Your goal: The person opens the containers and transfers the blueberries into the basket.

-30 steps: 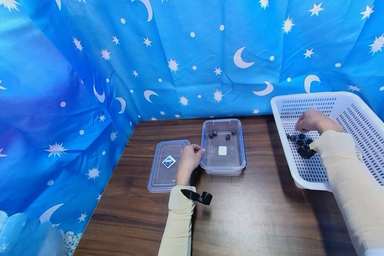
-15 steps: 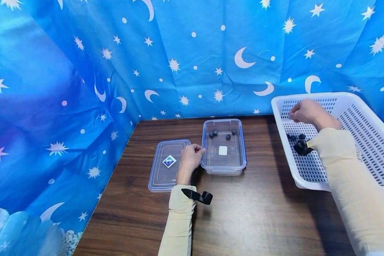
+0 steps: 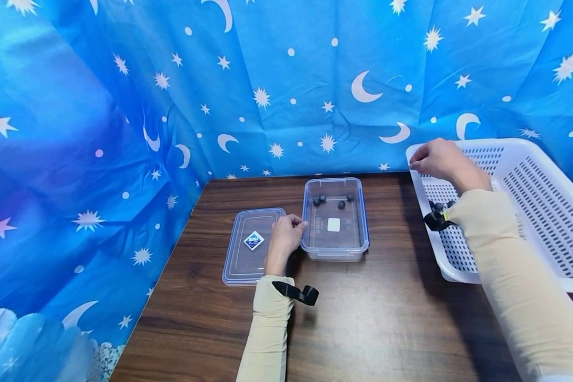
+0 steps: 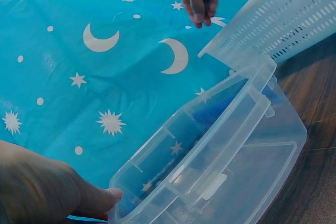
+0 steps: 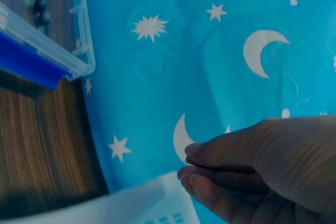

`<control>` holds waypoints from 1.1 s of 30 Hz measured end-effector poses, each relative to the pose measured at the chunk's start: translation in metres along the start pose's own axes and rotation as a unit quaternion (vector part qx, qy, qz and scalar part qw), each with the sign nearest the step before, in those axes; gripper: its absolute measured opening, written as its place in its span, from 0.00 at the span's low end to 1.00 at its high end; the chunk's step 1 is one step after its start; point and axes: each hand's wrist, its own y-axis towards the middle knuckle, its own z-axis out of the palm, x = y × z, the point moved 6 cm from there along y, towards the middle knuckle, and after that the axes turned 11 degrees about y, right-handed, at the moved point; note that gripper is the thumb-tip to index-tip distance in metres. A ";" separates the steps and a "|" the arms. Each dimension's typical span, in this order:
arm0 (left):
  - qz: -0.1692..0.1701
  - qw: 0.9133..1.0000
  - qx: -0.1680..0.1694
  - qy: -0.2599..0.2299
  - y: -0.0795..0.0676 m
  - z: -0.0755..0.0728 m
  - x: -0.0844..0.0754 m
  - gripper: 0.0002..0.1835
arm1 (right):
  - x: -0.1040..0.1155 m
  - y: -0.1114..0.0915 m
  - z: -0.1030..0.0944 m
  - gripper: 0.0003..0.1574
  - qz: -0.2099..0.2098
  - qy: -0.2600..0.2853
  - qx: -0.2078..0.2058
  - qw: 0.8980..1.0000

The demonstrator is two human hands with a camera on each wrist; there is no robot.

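Observation:
A clear plastic food container (image 3: 334, 241) with a blue seal stands mid-table, holding several dark blueberries (image 3: 341, 204). My left hand (image 3: 286, 236) pinches its left rim; in the left wrist view the thumb (image 4: 113, 194) lies at the rim's corner. My right hand (image 3: 441, 159) is over the far left corner of a white perforated basket (image 3: 544, 249), thumb and fingertips pressed together. In the right wrist view those fingertips (image 5: 197, 150) almost wholly hide what looks like a blueberry. More blueberries (image 3: 439, 206) lie in the basket's left side, partly behind the wrist strap.
The container's clear lid (image 3: 241, 260), with a blue diamond label, lies flat left of it, partly under my left hand. A blue star-and-moon cloth (image 3: 267, 106) hangs at the back edge of the brown wooden table (image 3: 372, 318).
My right hand has risen from inside the basket and moved left to its far left corner, fingertips kept together. The left hand and the container stay in place.

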 end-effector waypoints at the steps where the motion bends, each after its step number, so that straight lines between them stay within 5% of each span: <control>1: 0.000 1.000 0.002 -0.001 0.000 0.000 0.000 0.13 | 0.002 0.000 0.002 0.17 -0.002 0.001 0.001 1.000; 26: 0.006 1.000 -0.006 0.010 0.000 0.000 0.001 0.13 | 0.060 0.018 0.067 0.10 -0.113 -0.040 0.013 0.993; 33: 0.012 1.000 -0.010 0.008 -0.001 -0.001 -0.001 0.12 | 0.064 0.022 0.087 0.11 -0.104 -0.035 0.045 0.993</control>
